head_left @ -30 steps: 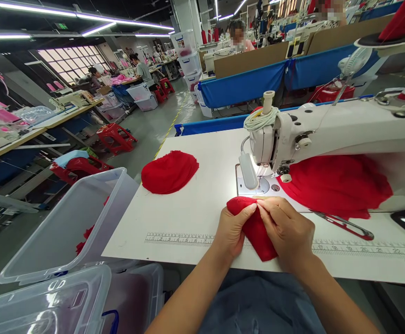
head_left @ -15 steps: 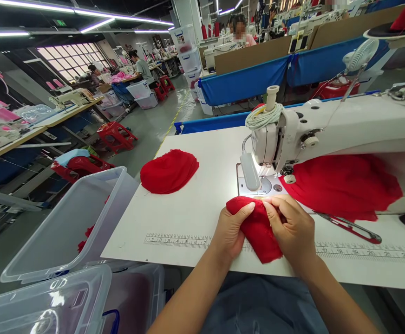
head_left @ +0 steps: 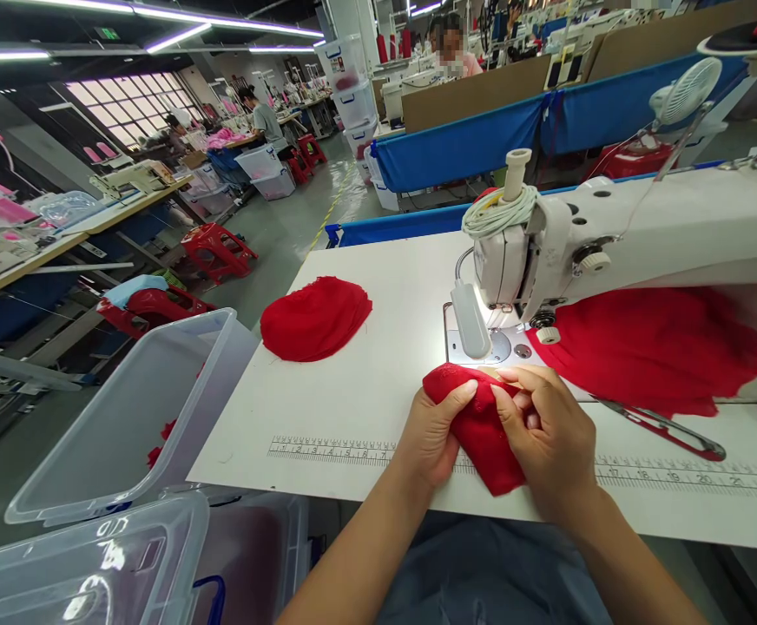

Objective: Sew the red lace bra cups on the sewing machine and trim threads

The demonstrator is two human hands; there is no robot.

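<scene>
A small red fabric piece (head_left: 479,425) lies at the near edge of the white sewing table (head_left: 378,382), just in front of the white sewing machine (head_left: 548,252). My left hand (head_left: 431,434) pinches its left edge with thumb and fingers closed. My right hand (head_left: 548,434) grips its right side, fingers curled over the cloth. Both hands sit close together below the lit needle plate (head_left: 483,347).
A rounded stack of red pieces (head_left: 314,318) lies at the table's left. A larger red heap (head_left: 652,347) sits under the machine arm, with red-handled scissors (head_left: 665,425) beside it. Clear plastic bins (head_left: 124,425) stand to my lower left. Other people work at far tables.
My right hand's fingers have shifted a little along the red piece, curling more over it. The view has drifted slightly; the fabric stays in the same place.
</scene>
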